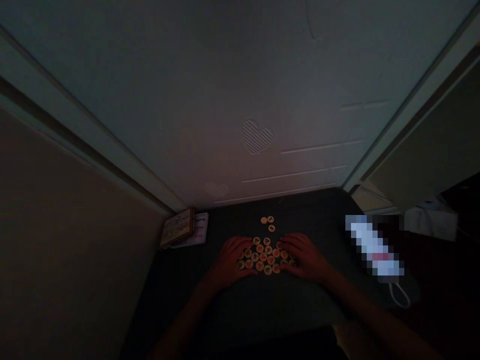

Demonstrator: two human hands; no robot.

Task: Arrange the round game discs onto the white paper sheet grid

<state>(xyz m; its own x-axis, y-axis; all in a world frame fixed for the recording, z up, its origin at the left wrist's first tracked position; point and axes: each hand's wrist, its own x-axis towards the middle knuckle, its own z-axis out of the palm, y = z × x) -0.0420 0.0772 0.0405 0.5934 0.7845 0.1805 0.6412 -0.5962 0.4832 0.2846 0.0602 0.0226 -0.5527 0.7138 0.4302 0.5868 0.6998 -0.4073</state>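
Note:
Several round wooden Chinese chess pieces (263, 257) lie flat in a close cluster on a dark padded surface, marked with red or black characters. My left hand (233, 261) curves around the cluster's left side, thumb and fingers apart, its fingertips at the outer pieces. On the opposite side my right hand (305, 257) is cupped the same way, fingers and thumb spread along the edge. Both palms partly hide the outermost pieces. Just beyond the cluster sit three loose pieces (271, 228), one of which shows a blank face.
A wooden box (177, 230) rests on a pale tray (201, 229) at the left. To the right is a bright, pixelated long object (375, 247) with a white loop (399, 296). A pale panel with embossed hearts (257, 136) rises behind the dark surface (277, 305). The light is dim.

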